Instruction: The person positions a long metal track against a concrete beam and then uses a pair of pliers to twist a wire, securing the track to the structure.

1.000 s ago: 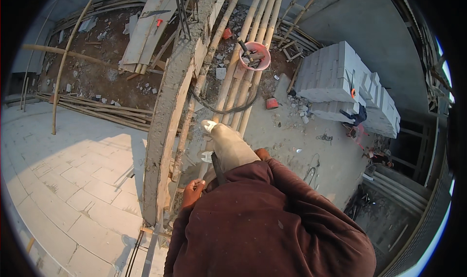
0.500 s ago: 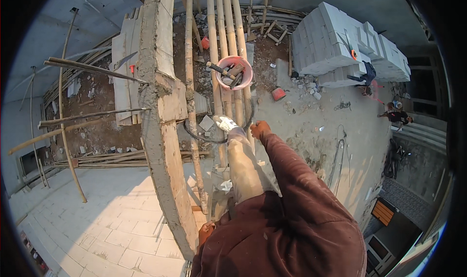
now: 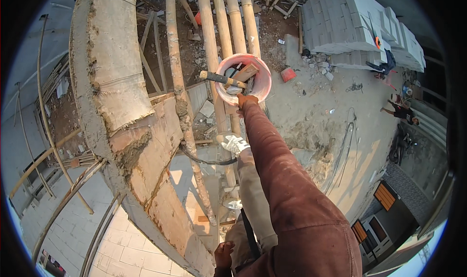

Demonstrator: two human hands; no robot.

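Observation:
A pinkish-white bucket (image 3: 266, 80) rests on the bamboo poles ahead of me. Inside it are several hand tools and a piece of wood (image 3: 246, 73); a hammer-like tool with a dark grip (image 3: 214, 76) lies across its left rim. My right hand (image 3: 247, 101) has its fingers closed at the bucket's near rim, arm stretched forward. Low down beside the wall and my leg, my left hand (image 3: 224, 253) hangs with its fingers curled and nothing visible in them. One white shoe (image 3: 235, 144) stands on the poles, next to a black hose (image 3: 206, 161).
A rough mortar-edged wall with boards (image 3: 121, 82) runs along my left, with bent bars (image 3: 73, 192) sticking out. Bamboo poles (image 3: 207, 33) stretch ahead above rubble. Stacked pale blocks (image 3: 335, 28) stand at the far right. Another person (image 3: 404, 112) is on the ground at right.
My right hand has moved forward from beside the poles to the bucket's near rim. My view has come closer to the bucket. My left hand has shifted right, beside my leg.

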